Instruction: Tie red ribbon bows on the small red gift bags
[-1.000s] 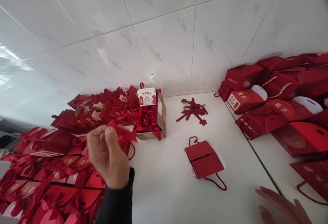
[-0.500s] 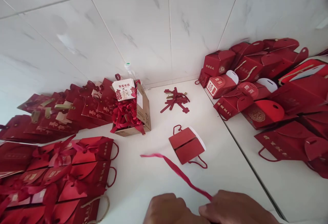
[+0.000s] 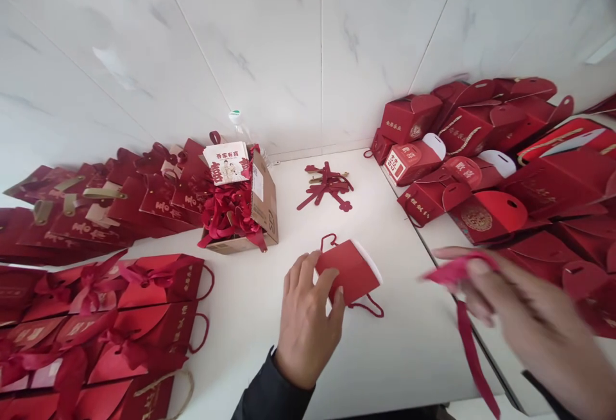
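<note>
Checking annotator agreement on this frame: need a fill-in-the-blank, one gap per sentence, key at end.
The long red satin ribbon hangs from the ____ hand.
The other hand is at a red folded-paper box showing ____ cord loops.
The open brown box full of red ribbons is made of ____.
Missing words: right; two; cardboard.

Packing area, marbled wall tiles (image 3: 269, 54), white table (image 3: 235, 324), rows of red gift boxes (image 3: 149, 320), ribbon-filled carton (image 3: 264, 192)
</note>
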Motion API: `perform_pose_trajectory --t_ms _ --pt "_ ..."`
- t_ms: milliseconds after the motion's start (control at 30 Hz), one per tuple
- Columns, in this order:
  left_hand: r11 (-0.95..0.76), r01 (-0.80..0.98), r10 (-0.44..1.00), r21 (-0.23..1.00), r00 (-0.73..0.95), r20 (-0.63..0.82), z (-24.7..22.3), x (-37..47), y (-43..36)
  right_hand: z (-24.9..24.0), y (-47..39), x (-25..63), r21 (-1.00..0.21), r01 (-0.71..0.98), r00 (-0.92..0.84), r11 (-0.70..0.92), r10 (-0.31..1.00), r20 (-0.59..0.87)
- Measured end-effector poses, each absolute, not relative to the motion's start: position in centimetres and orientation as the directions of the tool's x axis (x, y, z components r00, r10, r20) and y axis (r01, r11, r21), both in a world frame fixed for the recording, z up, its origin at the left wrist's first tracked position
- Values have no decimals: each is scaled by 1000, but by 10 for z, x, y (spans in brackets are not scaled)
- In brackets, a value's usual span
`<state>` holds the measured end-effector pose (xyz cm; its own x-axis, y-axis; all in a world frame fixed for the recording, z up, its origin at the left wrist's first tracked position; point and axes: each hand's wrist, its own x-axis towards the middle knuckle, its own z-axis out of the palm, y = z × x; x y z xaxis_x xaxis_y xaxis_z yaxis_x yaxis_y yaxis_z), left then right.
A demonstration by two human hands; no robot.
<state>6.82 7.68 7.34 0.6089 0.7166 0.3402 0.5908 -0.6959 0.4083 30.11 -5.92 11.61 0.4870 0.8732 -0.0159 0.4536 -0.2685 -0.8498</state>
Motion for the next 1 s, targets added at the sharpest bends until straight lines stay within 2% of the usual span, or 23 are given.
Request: perform_pose_trajectory --t_ms 67,133,333,500,667,800,900,1000 --pt "-708 561 700 430 638 320 75 65 79 110 -39 287 -881 313 472 -354 863 -179" --pt "-723 529 675 444 677 293 79 58 80 106 -27 272 -886 229 418 -403 863 -284" --pt "-747 506 632 431 742 223 83 41 73 102 -28 237 -855 189 191 -483 872 -450" --pt "-711 552 686 436 680 258 75 42 64 99 -28 230 -857 139 143 -496 867 -478" --pt "-670 603 739 433 600 307 76 48 58 96 -29 233 -856 29 171 -516 846 -504" --pt "-664 608 746 436 584 321 81 54 57 96 -30 235 -850 5 190 -527 835 -517" --pt "-655 616 751 438 592 291 81 60 54 96 -29 237 -843 38 206 -537 829 -520" --pt "-629 614 769 477 584 261 78 64 52 98 -30 239 -841 146 251 -522 841 -479"
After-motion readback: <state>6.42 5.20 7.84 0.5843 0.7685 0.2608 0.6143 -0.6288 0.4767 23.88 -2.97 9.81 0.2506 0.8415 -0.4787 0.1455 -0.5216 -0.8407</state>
